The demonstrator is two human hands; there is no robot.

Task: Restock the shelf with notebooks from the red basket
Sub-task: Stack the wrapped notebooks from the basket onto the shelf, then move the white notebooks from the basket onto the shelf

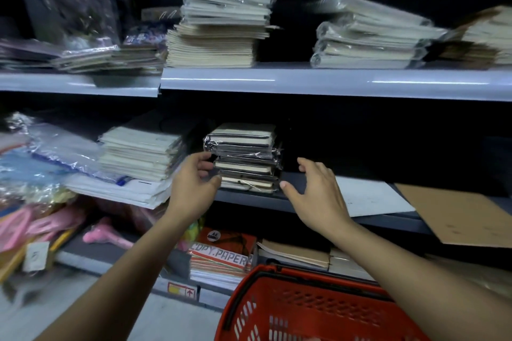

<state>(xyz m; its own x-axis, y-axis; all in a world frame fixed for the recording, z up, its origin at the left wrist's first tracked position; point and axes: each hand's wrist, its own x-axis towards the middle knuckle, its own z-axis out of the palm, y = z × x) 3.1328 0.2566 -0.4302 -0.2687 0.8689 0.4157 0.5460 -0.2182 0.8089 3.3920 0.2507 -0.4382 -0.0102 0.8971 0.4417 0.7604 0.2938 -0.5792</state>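
A small stack of dark, plastic-wrapped notebooks (243,158) stands on the middle shelf (249,198). My left hand (194,183) is at the stack's left side, its fingertips and thumb touching the lower notebooks. My right hand (313,191) hovers just right of the stack with spread fingers, its thumb tip close to the bottom right corner, holding nothing. The red basket (304,307) sits low in front of me, below my right forearm; I can make out nothing inside it.
A taller pile of pale notebooks (138,152) stands left of the dark stack. White paper (368,196) and a brown cardboard sheet (465,216) lie on the shelf to the right. The upper shelf (304,81) carries more notebook piles. Copy paper packs (221,257) sit below.
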